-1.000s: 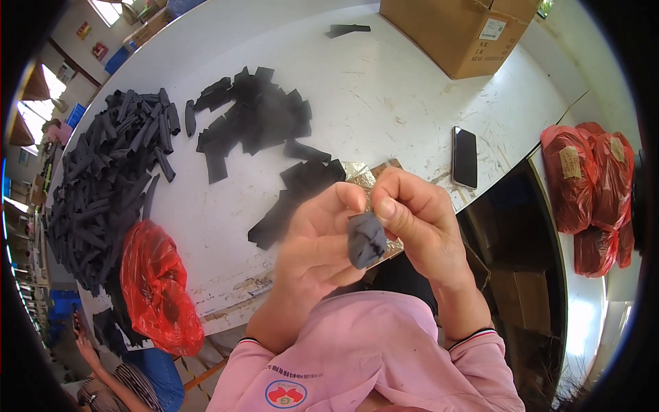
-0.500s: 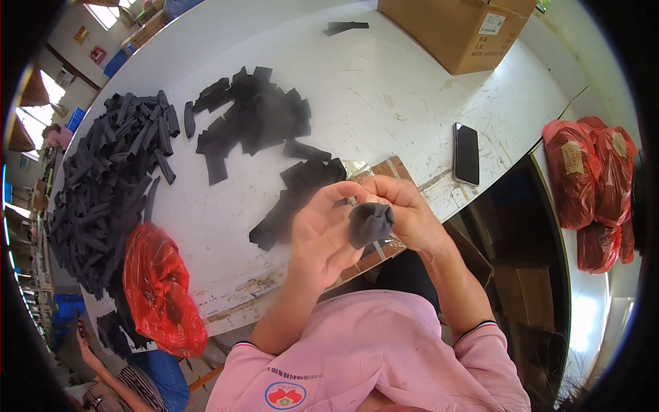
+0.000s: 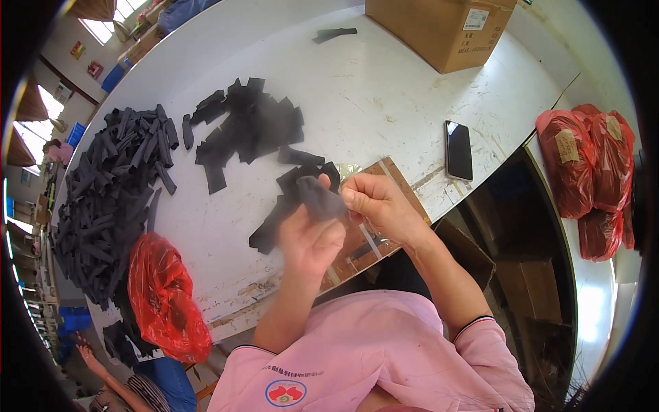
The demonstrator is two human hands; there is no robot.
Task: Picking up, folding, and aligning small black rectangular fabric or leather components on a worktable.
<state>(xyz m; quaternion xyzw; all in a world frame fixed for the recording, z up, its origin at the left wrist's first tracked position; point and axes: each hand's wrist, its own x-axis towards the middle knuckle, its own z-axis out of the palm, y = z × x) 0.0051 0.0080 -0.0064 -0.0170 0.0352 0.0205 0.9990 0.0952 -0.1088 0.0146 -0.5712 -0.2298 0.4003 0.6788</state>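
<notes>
Between my hands, above the near edge of the table, is a small dark grey fabric piece, somewhat blurred by motion. My left hand has its fingers behind the cloth and holds it from the left; part of those fingers is covered by it. Thumb and forefinger of my right hand pinch together at the cloth's right edge. Below my hands lies a brown wooden board with pale strips across it. Just beyond my left hand, flat dark fabric pieces lie on the table.
A heap of rolled dark fabric tubes covers the left side, with a red plastic bag in front. More flat pieces lie mid-table. A phone, a cardboard box and red bags are rightward. Another person's arm shows lower left.
The fabric piece has moved left and up, turning from an end-on open tube to a flatter shape. My right hand has shifted left, uncovering more of the board.
</notes>
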